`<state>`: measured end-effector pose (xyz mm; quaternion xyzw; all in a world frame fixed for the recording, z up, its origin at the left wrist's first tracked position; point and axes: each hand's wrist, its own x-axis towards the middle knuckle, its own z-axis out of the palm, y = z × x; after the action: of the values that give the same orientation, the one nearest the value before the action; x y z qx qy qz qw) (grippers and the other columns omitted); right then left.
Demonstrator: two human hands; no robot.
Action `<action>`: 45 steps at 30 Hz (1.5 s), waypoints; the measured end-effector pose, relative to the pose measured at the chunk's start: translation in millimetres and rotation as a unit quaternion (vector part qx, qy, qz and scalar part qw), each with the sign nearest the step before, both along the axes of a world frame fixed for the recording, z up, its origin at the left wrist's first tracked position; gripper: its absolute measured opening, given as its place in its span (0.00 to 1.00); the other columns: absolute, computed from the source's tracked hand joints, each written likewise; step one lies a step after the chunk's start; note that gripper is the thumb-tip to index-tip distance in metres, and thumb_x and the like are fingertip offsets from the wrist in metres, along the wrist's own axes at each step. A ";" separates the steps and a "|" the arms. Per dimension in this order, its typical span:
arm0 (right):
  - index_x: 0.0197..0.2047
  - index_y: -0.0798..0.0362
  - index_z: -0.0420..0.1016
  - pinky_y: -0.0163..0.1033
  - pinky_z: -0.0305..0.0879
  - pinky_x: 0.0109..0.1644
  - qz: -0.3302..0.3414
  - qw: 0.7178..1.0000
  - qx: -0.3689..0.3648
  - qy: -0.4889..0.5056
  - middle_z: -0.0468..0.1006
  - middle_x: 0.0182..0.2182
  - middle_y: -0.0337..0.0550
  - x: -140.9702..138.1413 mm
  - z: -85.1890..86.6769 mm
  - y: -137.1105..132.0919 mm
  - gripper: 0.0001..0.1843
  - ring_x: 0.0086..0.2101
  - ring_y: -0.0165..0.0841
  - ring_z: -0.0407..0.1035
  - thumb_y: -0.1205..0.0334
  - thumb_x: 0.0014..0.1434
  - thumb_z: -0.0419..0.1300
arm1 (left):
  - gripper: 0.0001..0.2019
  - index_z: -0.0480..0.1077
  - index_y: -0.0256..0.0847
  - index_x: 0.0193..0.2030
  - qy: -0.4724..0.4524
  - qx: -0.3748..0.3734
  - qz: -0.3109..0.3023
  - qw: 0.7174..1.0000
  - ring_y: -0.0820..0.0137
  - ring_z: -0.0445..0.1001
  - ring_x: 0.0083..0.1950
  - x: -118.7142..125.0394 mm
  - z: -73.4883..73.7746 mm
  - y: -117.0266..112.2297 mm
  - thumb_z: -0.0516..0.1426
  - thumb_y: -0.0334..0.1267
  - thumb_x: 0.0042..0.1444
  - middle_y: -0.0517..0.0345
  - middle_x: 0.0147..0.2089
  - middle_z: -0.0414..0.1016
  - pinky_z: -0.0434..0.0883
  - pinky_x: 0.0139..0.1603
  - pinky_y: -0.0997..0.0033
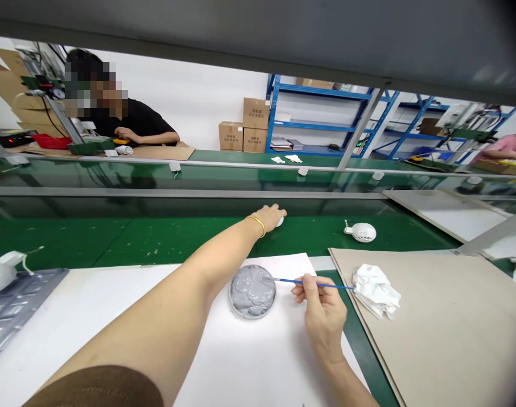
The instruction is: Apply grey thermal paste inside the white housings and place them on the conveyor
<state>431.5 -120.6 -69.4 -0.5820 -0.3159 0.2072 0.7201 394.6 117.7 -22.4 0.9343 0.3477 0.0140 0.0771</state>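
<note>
My left hand (271,217) is stretched forward over the green belt, its fingers closed around a small white plastic part (280,222) that is mostly hidden under them. In my right hand (323,305) is a thin blue paintbrush (302,281), pinched between thumb and fingers. Its tip touches the grey paste (253,289) filling a shallow round dish (231,302) on white paper (241,356). Right of my left hand, a white rounded plastic housing (363,232) with slots and a short wire lies on the belt.
Crumpled white tissue (375,289) lies on brown cardboard (436,316) at right. Another white housing (1,274) rests on grey plastic packaging (26,305) at left. A metal shelf (258,39) hangs overhead. A co-worker (134,121) sits across the belt (190,232).
</note>
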 end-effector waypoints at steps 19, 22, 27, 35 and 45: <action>0.33 0.56 0.70 0.38 0.67 0.29 -0.002 1.000 0.004 -0.027 0.76 0.24 0.44 -5.5 -13.9 16.3 0.19 0.22 0.33 0.69 0.46 0.54 0.60 | 0.35 0.53 0.46 0.62 -0.433 -0.265 0.187 0.841 0.60 0.76 0.47 -199.1 53.3 -123.6 0.61 0.45 0.49 0.52 0.54 0.71 0.74 0.49 0.58; 0.32 0.56 0.69 0.38 0.66 0.29 0.004 1.000 0.005 -0.029 0.76 0.24 0.44 -5.7 -14.7 16.1 0.19 0.22 0.32 0.69 0.46 0.54 0.60 | 0.32 0.58 0.47 0.56 -0.475 -0.373 0.244 0.758 0.59 0.74 0.50 -221.6 42.9 -176.7 0.65 0.43 0.45 0.53 0.52 0.72 0.72 0.52 0.59; 0.33 0.56 0.69 0.38 0.66 0.29 0.011 1.000 -0.011 -0.019 0.76 0.23 0.42 -6.6 -13.0 13.1 0.19 0.22 0.32 0.69 0.46 0.54 0.60 | 0.30 0.59 0.46 0.51 -0.468 -0.454 0.260 0.713 0.60 0.73 0.47 -224.1 14.4 -226.4 0.65 0.43 0.42 0.53 0.48 0.73 0.71 0.47 0.61; 0.32 0.57 0.68 0.36 0.67 0.26 0.003 0.995 -0.019 0.102 0.76 0.23 0.42 -5.0 -10.2 13.3 0.20 0.23 0.32 0.70 0.47 0.50 0.64 | 0.24 0.59 0.44 0.44 -0.433 -0.457 0.230 0.742 0.59 0.72 0.50 -203.4 -2.4 -243.5 0.61 0.34 0.39 0.54 0.46 0.72 0.69 0.48 0.62; 0.30 0.60 0.69 0.29 0.65 0.22 0.023 0.960 -0.011 0.280 0.74 0.21 0.42 -6.1 -1.5 8.2 0.22 0.21 0.27 0.67 0.52 0.42 0.71 | 0.29 0.59 0.49 0.54 -0.339 -0.351 0.218 0.845 0.59 0.67 0.57 -203.3 -10.4 -249.4 0.60 0.31 0.43 0.55 0.58 0.63 0.67 0.56 0.61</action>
<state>425.3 -112.4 -70.9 -0.5007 -0.1123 0.3817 0.7688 191.2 -131.6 -32.8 0.6821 0.4764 0.2231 0.5080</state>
